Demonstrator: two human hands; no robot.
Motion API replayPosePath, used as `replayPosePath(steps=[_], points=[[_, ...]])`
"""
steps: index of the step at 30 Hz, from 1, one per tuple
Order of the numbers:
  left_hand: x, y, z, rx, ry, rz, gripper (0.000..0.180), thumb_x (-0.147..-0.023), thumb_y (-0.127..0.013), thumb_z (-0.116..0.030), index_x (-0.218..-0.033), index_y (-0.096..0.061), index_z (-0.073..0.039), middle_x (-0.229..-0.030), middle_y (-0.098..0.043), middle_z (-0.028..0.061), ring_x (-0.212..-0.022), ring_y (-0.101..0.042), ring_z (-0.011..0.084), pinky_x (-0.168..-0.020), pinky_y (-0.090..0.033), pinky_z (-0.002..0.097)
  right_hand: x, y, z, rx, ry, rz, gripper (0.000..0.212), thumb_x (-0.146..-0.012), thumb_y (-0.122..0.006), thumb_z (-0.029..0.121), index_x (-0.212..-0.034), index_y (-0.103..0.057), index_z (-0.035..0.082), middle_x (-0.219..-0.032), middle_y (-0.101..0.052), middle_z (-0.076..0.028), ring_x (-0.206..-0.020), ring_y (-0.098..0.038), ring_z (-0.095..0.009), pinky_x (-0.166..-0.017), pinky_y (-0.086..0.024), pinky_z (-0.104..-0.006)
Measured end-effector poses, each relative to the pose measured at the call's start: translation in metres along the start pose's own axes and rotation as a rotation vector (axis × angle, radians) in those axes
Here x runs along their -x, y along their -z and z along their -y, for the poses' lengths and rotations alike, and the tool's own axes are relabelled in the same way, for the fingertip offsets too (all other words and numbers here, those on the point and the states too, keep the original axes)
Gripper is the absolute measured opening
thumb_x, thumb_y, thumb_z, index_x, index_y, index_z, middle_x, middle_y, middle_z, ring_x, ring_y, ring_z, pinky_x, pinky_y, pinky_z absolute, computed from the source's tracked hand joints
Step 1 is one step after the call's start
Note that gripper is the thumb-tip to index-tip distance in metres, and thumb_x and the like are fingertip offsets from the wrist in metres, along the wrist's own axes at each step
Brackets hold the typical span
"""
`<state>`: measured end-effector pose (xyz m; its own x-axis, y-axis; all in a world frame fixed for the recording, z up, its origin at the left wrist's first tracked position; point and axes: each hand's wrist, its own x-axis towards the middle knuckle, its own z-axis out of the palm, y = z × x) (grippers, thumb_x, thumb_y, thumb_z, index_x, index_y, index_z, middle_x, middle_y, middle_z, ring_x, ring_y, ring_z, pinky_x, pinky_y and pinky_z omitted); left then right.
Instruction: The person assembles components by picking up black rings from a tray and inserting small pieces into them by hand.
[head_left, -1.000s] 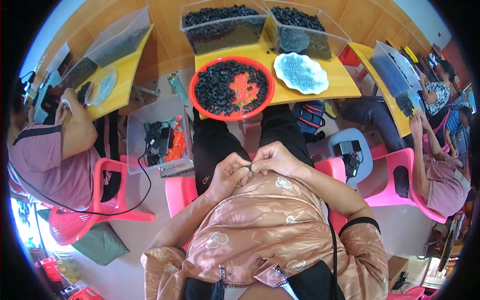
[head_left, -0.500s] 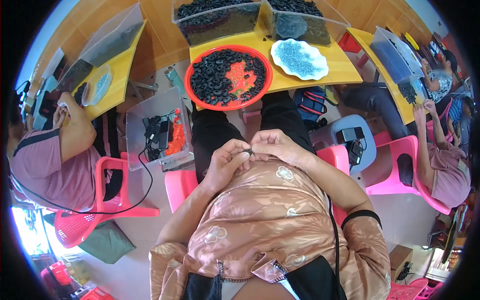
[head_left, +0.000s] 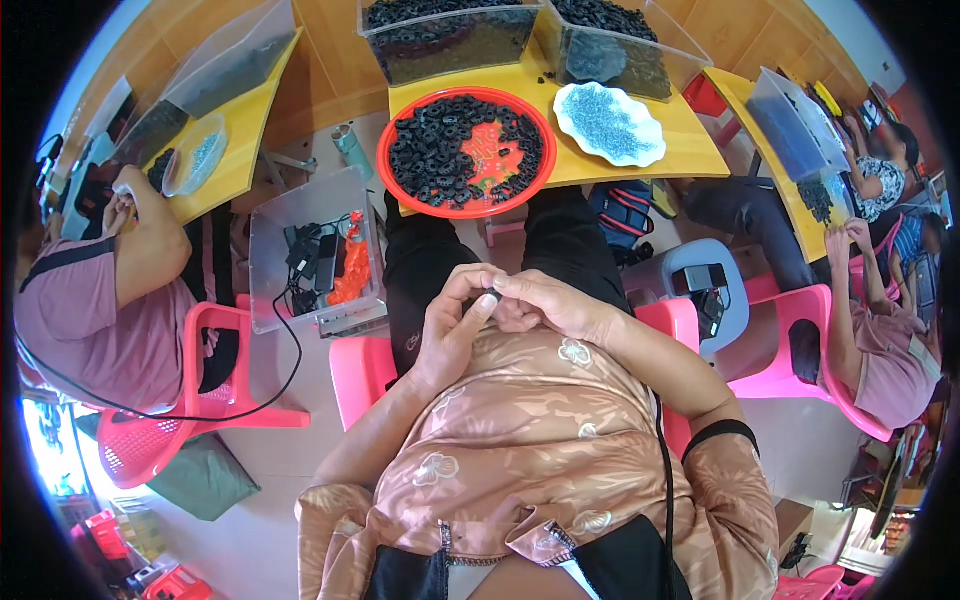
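Black part, small (head_left: 491, 296), is located in front of the wearer's lower torso, between the two hands and well short of the tabletop. Left hand (head_left: 452, 328): thumb and forefinger drawn to a narrow pinch, holding the part at the tips. Right hand (head_left: 556, 304): thumb laid against or just beside the part, remaining fingers curled beneath; whether these also grip it cannot be determined. The part's exact form is largely covered.

Yellow tabletop (head_left: 690, 152) ahead of the wearer carries a round red tray (head_left: 467, 212) at its near edge. Black ring-like pieces (head_left: 425, 150) are heaped in the tray, thickest on its left side; a bare patch shows right of centre. Just right of the tray stands a white scalloped dish (head_left: 656, 152), containing small blue-grey pieces (head_left: 608, 120). Behind these, side by side, are a left clear bin (head_left: 450, 62) and a right clear bin (head_left: 625, 72), both loaded with dark pieces.

On the floor to the wearer's left, a translucent box (head_left: 275, 215) contains black cabled items and an orange-red bag (head_left: 353, 272). Co-workers sit at separate yellow tables on either side.
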<state>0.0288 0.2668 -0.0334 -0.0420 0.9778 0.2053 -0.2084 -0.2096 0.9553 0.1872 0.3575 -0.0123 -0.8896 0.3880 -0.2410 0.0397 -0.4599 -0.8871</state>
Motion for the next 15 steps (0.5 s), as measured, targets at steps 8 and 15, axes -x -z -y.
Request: replayPosePath(steps=[8, 15], points=[[0.0, -0.006, -0.005, 0.194, 0.1, -0.036, 0.022, -0.097, -0.051, -0.011, -0.116, -0.055, 0.0, -0.114, -0.058, 0.0064, -0.103, -0.054, 0.0119, -0.093, -0.043, 0.0279, -0.003, -0.008, -0.004, -0.148, 0.001, 0.017, 0.045, -0.096, -0.046, 0.047, -0.095, -0.057, 0.004, -0.059, -0.037, 0.006, -0.049, -0.028, -0.005, -0.046, -0.019, -0.023], [-0.005, -0.009, -0.008, 0.112, 0.133, -0.004, 0.024, -0.098, -0.049, -0.009, -0.119, -0.054, 0.002, -0.115, -0.055, 0.0066, -0.106, -0.054, 0.0127, -0.095, -0.042, 0.0277, -0.003, -0.011, 0.0, -0.295, 0.044, 0.048, 0.042, -0.097, -0.046, 0.038, -0.121, -0.055, 0.004, -0.061, -0.032, 0.008, -0.047, -0.024, -0.002, -0.043, -0.015, -0.0204]])
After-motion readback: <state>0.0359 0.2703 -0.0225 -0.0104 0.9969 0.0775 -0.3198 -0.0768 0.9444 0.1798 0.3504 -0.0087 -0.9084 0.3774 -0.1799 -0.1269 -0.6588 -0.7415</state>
